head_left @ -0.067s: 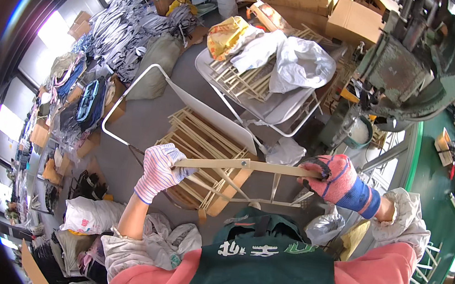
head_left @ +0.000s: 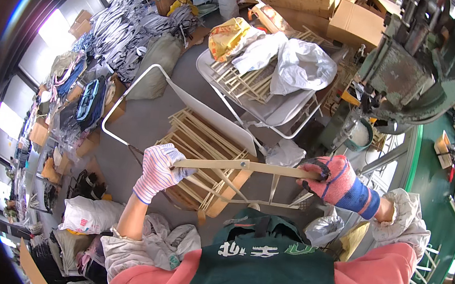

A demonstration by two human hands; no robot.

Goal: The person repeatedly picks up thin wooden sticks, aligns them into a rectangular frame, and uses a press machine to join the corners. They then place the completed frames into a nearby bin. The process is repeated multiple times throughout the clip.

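Observation:
I hold a beige flat bar frame (head_left: 269, 168) level in front of my chest; a rivet joins its two strips near the middle. My left hand (head_left: 160, 174), in a white glove with coloured stripes, is closed round its left end. Gripping the right end is my right hand (head_left: 339, 184), in a pink and blue glove with a dark palm. Thinner struts (head_left: 274, 188) run down from the bar to a lower crosspiece. Just beyond, a stack of similar beige bars (head_left: 198, 130) lies on a white tube-framed chair (head_left: 216, 113).
A second white chair (head_left: 275, 111) carries more bars and plastic bags (head_left: 304, 67). To the right stand a large green machine (head_left: 407, 72) and a green worktop (head_left: 437, 180). White sacks (head_left: 92, 215) lie at my left, grey fabric heaps (head_left: 123, 25) farther off, and cardboard boxes (head_left: 354, 22) at the back.

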